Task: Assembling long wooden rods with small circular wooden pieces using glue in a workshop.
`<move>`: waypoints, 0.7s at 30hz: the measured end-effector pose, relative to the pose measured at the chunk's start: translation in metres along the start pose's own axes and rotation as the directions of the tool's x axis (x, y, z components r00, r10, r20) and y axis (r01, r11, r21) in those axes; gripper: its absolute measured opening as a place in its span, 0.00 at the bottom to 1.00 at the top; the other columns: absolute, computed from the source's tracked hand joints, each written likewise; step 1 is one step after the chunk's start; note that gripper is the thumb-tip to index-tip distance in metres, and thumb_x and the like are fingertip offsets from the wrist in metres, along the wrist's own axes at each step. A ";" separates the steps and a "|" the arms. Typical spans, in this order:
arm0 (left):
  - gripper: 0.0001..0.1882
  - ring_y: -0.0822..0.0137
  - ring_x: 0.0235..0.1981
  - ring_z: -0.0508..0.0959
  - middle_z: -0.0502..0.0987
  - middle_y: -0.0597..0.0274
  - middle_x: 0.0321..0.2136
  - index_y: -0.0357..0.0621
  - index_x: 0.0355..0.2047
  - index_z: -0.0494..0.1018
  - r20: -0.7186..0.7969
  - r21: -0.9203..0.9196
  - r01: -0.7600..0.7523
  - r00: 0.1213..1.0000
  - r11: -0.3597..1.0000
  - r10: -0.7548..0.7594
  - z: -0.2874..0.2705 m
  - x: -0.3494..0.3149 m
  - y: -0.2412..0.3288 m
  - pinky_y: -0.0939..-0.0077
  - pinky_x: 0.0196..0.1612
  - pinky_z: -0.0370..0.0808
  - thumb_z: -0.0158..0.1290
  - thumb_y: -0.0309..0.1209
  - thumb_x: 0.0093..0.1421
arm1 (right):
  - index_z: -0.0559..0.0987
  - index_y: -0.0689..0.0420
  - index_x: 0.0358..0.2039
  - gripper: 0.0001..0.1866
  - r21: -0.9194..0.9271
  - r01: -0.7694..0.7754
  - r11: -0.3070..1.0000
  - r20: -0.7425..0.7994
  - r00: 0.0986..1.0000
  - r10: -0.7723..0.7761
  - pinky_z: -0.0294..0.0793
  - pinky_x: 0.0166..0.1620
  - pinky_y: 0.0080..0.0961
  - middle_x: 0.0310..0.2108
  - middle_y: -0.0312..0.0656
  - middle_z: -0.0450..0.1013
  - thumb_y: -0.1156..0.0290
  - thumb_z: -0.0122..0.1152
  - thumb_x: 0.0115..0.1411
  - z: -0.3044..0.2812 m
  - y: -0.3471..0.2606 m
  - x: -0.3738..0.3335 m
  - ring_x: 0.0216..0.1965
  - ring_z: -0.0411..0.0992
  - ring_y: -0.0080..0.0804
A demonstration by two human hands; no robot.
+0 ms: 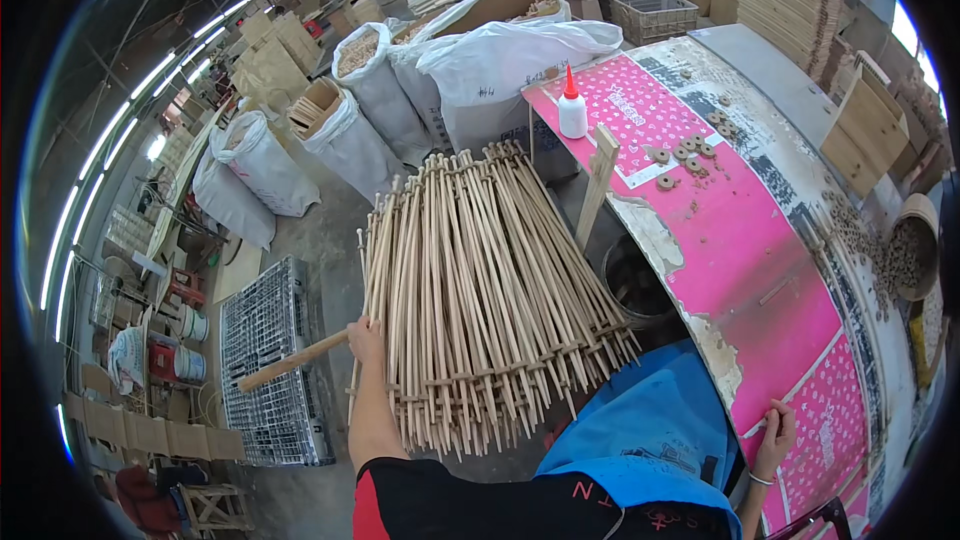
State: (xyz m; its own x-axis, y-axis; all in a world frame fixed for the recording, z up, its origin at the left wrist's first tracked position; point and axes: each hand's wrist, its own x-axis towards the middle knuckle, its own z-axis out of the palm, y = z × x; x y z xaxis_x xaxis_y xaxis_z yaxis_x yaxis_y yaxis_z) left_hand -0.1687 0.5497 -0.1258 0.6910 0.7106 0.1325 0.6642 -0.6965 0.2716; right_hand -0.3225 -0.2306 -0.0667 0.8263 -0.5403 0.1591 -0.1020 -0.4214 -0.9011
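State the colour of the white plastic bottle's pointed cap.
The pointed cap is red, in the head view.

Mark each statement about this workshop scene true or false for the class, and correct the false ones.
1. The squeeze bottle on the pink tabletop has a red nozzle. True.
2. The left hand is over the tabletop. False: it is at the left side of the wooden sticks; the right hand is at the tabletop.
3. Wooden rings lie on the tabletop. True.
4. The grid-topped pallet is bright yellow. False: it is dark grey.
5. White sacks stand beyond the sticks. True.
6. The tabletop lies to the left of the sticks. False: it lies to their right.
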 end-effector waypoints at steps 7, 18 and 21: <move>0.16 0.42 0.45 0.76 0.77 0.44 0.40 0.41 0.41 0.77 0.011 -0.073 -0.195 0.980 0.978 0.197 0.045 0.033 -0.055 0.49 0.49 0.73 0.57 0.39 0.58 | 0.81 0.61 0.42 0.08 -0.108 0.086 0.990 -0.049 0.995 -0.092 0.68 0.35 0.19 0.34 0.35 0.74 0.76 0.54 0.67 0.001 -0.012 0.005 0.32 0.69 0.22; 0.22 0.49 0.61 0.68 0.71 0.46 0.58 0.34 0.60 0.68 -0.136 -0.344 -0.814 0.537 0.468 0.833 -0.018 -0.086 0.338 0.61 0.65 0.62 0.49 0.30 0.67 | 0.82 0.61 0.39 0.07 -0.004 0.003 1.000 -0.076 0.997 -0.003 0.72 0.34 0.28 0.27 0.43 0.73 0.76 0.60 0.61 -0.017 -0.040 0.006 0.29 0.74 0.35; 0.23 0.49 0.56 0.73 0.75 0.48 0.53 0.38 0.55 0.72 -0.147 -0.506 -0.862 0.126 0.034 0.981 -0.028 -0.218 0.492 0.59 0.60 0.67 0.58 0.22 0.58 | 0.82 0.60 0.40 0.07 0.089 -0.038 0.995 -0.048 0.998 0.043 0.72 0.34 0.27 0.27 0.43 0.72 0.76 0.59 0.62 -0.016 -0.045 0.004 0.29 0.74 0.34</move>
State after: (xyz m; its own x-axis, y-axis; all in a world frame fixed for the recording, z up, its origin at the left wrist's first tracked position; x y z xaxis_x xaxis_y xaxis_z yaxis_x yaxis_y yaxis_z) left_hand -0.0004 0.0551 0.0058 0.6964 -0.5795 0.4234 -0.7171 -0.5859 0.3776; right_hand -0.3232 -0.2260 -0.0191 0.7938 -0.5919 0.1397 -0.0839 -0.3341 -0.9388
